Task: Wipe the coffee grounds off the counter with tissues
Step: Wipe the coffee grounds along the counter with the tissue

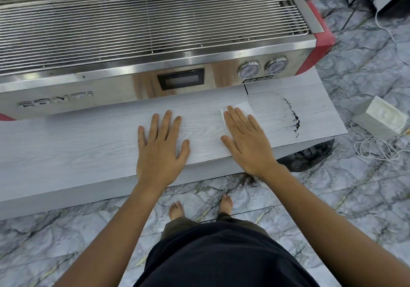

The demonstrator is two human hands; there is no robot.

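Right hand flat, apparently hiding most of tissue.

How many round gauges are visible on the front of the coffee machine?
2. Both sit side by side at the right end of the coffee machine front panel: the left gauge and the right gauge, just above the counter. The panel's left end is cut off.

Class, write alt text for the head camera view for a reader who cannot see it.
A person's right hand presses a white tissue flat on a pale counter, beside a dark arc of coffee grounds. The left hand rests flat nearby, before a steel espresso machine.
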